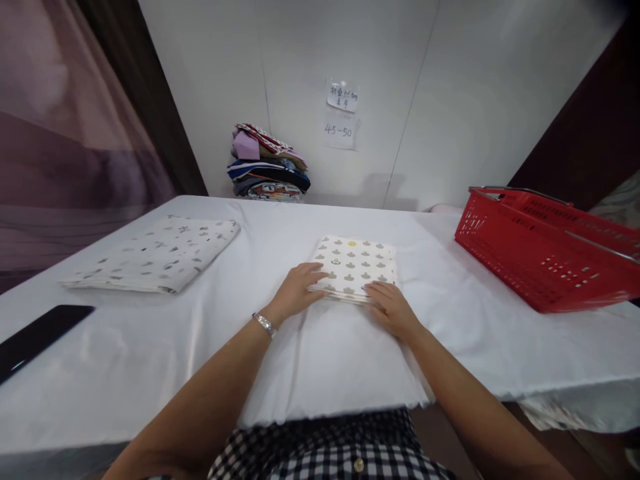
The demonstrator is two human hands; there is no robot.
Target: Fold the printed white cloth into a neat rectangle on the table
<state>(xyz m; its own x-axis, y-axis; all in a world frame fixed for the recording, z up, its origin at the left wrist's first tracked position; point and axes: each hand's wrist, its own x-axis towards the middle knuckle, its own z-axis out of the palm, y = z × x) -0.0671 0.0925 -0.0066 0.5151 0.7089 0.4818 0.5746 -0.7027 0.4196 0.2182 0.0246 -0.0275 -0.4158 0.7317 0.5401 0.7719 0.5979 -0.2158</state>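
A folded white cloth point(354, 263) with rows of grey cloud-like prints and a small yellow figure lies flat on the table in front of me. My left hand point(301, 288) rests at its left front corner, fingers stretched over the edge. On the front right part lies my right hand point(393, 308), its fingers extended on top of the fabric. Neither hand grips the cloth. Layered folds show along its front edge. A bracelet point(265, 325) circles my left wrist.
Another folded white cloth point(160, 257) with dark leaf-like prints lies at left. A black phone-like slab point(43, 337) is near the left edge. A red basket point(540, 247) stands at right. Behind the white-covered table point(345, 373), a pile of folded fabrics point(270, 167) sits against the wall.
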